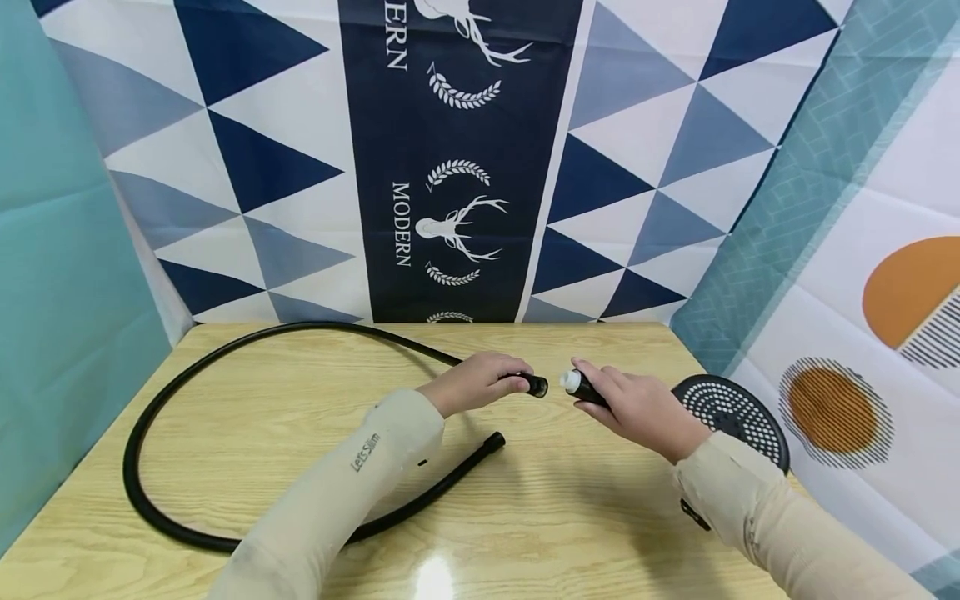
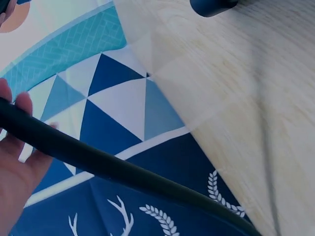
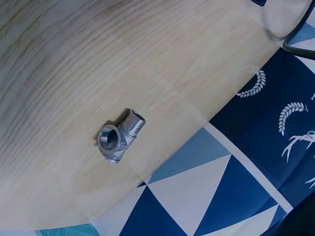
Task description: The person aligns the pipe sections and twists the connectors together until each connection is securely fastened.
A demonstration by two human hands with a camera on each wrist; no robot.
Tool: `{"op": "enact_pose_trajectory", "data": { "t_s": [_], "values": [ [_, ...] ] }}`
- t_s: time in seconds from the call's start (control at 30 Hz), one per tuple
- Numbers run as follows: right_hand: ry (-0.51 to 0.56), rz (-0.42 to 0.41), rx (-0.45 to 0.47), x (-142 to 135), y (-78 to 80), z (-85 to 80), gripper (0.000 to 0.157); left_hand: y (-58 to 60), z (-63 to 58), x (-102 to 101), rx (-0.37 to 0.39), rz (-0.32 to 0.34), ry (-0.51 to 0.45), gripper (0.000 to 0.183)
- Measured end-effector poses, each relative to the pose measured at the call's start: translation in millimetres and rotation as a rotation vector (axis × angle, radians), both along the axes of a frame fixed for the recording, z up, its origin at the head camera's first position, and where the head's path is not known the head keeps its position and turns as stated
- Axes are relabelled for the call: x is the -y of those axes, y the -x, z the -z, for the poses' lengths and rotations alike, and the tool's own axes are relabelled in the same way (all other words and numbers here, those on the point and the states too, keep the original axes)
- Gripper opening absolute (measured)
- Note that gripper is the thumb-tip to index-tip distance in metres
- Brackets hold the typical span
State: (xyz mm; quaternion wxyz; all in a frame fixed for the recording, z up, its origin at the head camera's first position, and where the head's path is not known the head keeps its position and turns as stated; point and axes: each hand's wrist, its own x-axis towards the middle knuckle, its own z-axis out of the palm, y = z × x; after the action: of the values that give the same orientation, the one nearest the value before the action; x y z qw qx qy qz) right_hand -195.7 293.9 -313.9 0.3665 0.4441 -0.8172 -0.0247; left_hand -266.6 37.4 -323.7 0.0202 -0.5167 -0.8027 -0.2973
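Note:
In the head view, my left hand (image 1: 480, 382) grips a black shower hose (image 1: 225, 333) close to one end, whose open collar faces right. Across a small gap, my right hand (image 1: 637, 404) holds the black handle of a shower head (image 1: 731, 417) with its white tip toward that collar; the two ends are apart. The shower head's round, perforated face shows beyond the right wrist. From the left wrist view, the hose (image 2: 108, 164) runs out of the left hand (image 2: 19, 167). Nothing of the right hand's fingers appears in the right wrist view.
A silver threaded metal fitting (image 3: 118, 136) lies on the wooden table (image 3: 147, 64) in the right wrist view. The hose loops over the table's left side, its other end (image 1: 493, 442) lying near the middle. Patterned cloths (image 1: 450, 275) hang behind and beside the table.

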Motion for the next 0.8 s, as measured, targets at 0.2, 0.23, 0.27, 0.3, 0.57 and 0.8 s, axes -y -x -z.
{"op": "enact_pose_trajectory", "data": {
  "t_s": [0.2,0.23,0.27,0.3,0.57,0.8],
  "values": [
    [-0.041,-0.020,-0.037,0,3.3,-7.9,0.054,1.1,-5.0,-7,0.094,0.046,0.006,0.031],
    [-0.047,-0.019,-0.041,0,3.7,-8.5,0.054,2.0,-4.9,-8,0.090,0.060,0.005,0.031],
    [-0.049,-0.016,-0.040,-1,3.5,-9.1,0.054,2.8,-4.5,-10,0.095,0.071,0.003,0.029],
    [-0.050,-0.013,-0.035,-2,3.0,-9.2,0.054,3.6,-3.6,-12,0.106,0.075,0.000,0.027],
    [-0.074,-0.020,0.000,-5,1.8,-8.0,0.056,9.2,7.2,-17,0.219,-0.005,-0.054,0.018],
    [-0.085,-0.052,0.030,-5,6.9,-10.4,0.056,12.9,11.3,-18,0.211,-0.051,-0.042,0.019]
  ]
}}
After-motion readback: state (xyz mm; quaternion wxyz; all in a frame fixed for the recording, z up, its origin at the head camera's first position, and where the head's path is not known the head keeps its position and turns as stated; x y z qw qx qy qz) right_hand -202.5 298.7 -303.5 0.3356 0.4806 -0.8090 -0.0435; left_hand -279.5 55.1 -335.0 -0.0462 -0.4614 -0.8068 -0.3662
